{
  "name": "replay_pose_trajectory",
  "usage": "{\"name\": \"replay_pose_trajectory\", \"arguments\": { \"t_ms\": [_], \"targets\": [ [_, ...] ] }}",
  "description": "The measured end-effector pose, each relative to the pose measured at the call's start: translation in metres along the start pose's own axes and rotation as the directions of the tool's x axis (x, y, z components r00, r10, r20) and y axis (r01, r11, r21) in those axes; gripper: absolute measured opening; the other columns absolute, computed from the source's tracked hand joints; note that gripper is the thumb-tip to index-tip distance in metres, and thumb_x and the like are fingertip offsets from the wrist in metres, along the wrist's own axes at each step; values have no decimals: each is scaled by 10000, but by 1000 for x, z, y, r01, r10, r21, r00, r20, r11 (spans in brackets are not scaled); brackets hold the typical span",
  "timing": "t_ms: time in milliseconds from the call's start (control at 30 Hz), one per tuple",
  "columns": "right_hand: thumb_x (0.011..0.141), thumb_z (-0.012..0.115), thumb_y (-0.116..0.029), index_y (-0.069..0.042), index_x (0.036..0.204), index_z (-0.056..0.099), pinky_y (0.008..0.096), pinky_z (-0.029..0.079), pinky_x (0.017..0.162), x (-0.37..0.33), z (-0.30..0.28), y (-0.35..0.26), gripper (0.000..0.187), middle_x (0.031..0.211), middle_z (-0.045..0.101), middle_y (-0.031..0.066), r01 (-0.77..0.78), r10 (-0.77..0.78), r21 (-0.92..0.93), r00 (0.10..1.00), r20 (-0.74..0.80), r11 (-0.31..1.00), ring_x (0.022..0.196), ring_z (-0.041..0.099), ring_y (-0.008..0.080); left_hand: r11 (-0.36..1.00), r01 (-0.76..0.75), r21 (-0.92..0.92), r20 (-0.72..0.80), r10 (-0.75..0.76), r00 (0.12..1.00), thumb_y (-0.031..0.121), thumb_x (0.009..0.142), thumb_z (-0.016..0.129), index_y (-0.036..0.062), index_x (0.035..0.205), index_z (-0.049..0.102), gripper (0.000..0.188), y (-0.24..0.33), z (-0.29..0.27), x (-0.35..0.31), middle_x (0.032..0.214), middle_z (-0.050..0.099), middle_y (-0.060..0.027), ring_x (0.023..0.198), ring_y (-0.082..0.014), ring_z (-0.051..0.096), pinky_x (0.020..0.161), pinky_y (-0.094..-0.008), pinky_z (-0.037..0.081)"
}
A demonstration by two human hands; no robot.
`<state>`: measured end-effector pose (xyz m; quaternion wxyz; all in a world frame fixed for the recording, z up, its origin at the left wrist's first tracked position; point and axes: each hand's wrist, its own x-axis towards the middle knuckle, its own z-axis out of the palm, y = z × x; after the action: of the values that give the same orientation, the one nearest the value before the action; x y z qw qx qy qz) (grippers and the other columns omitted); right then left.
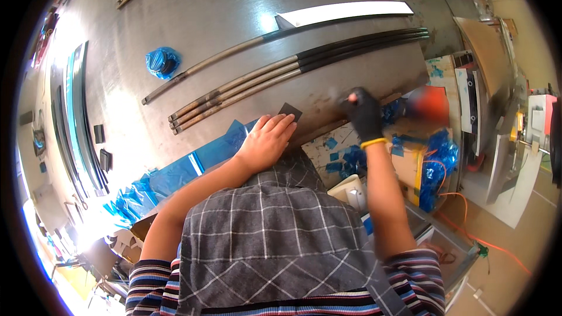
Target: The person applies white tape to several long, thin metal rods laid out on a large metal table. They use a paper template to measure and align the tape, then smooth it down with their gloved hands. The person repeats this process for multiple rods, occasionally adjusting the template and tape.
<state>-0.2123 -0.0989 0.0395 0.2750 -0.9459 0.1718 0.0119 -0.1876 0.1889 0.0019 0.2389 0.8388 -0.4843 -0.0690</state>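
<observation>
My left hand [269, 140] is bare and lies flat near the front edge of the metal table [234, 11], fingers stretched out together. It presses on a long strip covered in blue film [175, 177], whose dark end [290, 111] shows past the fingertips. Raised over the table's front edge to the right, my right hand [364, 114] wears a black glove with a yellow cuff. Its fingers are curled closed, and motion smears them; anything inside them is hidden. Three long dark-tipped bars [246, 85] lie side by side beyond my left hand.
Behind those bars are a single bar [202, 70] and a white-topped strip [351, 13]. A crumpled blue film bundle [163, 62] sits left. More blue film [440, 167], a blurred orange-red thing [430, 105] and an orange cord [466, 213] are at right.
</observation>
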Motion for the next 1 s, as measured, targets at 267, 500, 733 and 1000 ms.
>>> {"name": "replay_pose_trajectory", "arguments": {
  "t_ms": [267, 500, 733, 1000],
  "targets": [
    [866, 618, -128, -55, 919, 629, 465, 521, 775, -37, 49, -58, 91, 943, 659, 188, 115, -128, 142, 988, 81, 983, 893, 637, 398, 994, 88, -69, 56, -85, 995, 245, 804, 748, 63, 1346, 561, 602, 8, -1, 0, 1477, 443, -126, 1344, -289, 446, 1129, -441, 358],
    [843, 633, -180, -79, 975, 665, 439, 525, 766, -37, 49, -66, 169, 906, 649, 117, 321, -324, -331, 945, 48, 887, 867, 639, 336, 991, 120, -51, 75, -116, 990, 255, 794, 758, 48, 1342, 562, 618, 13, -1, 1, 1480, 429, -160, 1354, -312, 434, 1130, -438, 356],
    [850, 604, -213, -121, 914, 651, 442, 501, 698, -51, 58, -79, 122, 844, 618, 89, 461, -469, -437, 878, 97, 773, 801, 623, 298, 991, 120, -64, 92, -114, 989, 266, 790, 762, 40, 1319, 583, 603, 14, -5, 1, 1513, 393, -168, 1350, -310, 438, 1120, -434, 364],
    [854, 607, -184, -122, 880, 665, 435, 506, 678, -60, 55, -71, 89, 824, 626, 95, 627, -634, -321, 767, 95, 710, 764, 628, 308, 993, 97, -61, 91, -92, 992, 269, 808, 744, 10, 1351, 555, 631, 9, -8, 0, 1513, 415, -138, 1334, -285, 452, 1101, -422, 374]
  ]
}}
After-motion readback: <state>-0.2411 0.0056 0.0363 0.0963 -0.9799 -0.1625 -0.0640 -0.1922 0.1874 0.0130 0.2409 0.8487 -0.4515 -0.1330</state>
